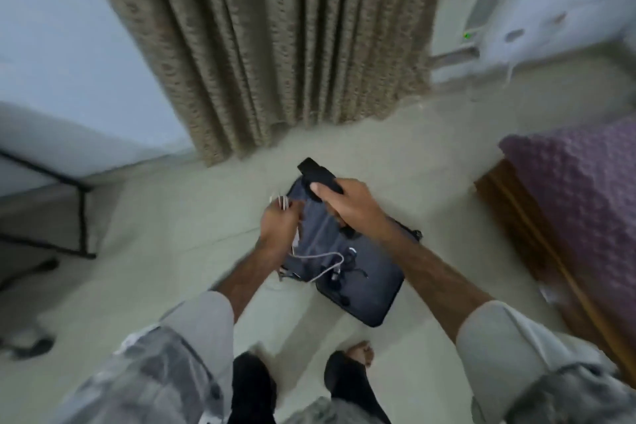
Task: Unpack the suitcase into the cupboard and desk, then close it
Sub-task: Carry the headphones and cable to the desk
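Note:
A dark blue suitcase (364, 286) lies open on the floor in front of my feet. Above it, my right hand (347, 206) grips a slim black device (315, 174) that sticks out up and to the left. My left hand (278, 224) holds a bundle of white cables (282, 201); one white cable (320, 263) trails down from that hand over the suitcase. A few small dark items and cords lie on the suitcase's inner panel. The frame is blurred by motion.
Beige curtains (275, 45) hang straight ahead. A bed with a purple cover (581, 189) and wooden frame stands at the right. A black-framed desk (51, 182) is at the left. A white appliance (478, 17) stands in the far right corner. Pale tiled floor surrounds the suitcase.

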